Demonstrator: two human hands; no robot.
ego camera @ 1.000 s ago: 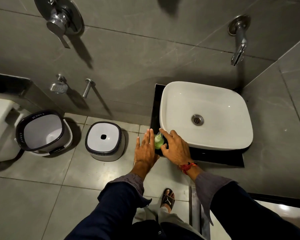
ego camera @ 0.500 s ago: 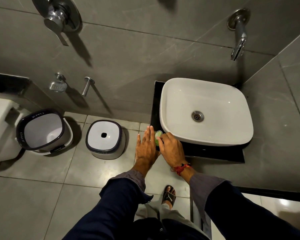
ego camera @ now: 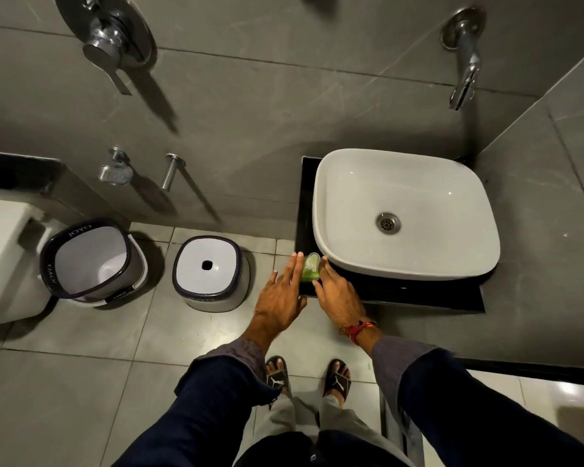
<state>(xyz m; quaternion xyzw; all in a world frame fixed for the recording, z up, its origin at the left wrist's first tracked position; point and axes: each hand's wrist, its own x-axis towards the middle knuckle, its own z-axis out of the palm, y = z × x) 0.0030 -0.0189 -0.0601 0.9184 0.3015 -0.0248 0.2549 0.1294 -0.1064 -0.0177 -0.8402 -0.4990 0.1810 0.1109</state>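
Observation:
A small green soap bottle (ego camera: 309,269) with a clear pump top stands on the front-left corner of the black counter (ego camera: 418,293), against the white basin (ego camera: 405,210). My right hand (ego camera: 338,294) holds it from the right, index finger along its side and thumb at its near base. My left hand (ego camera: 282,298) lies flat with straight fingers, palm down, touching the bottle's left side.
A wall tap (ego camera: 464,62) juts out above the basin. On the floor to the left stand an overturned white stool (ego camera: 209,271) and a white bucket (ego camera: 91,261), with a toilet (ego camera: 0,257) at the far left. My sandalled feet (ego camera: 307,377) are below.
My right hand has slid off the bottle's top, so the pump now shows between my hands. The bottle sits a little farther back on the counter corner. The left hand has kept its place.

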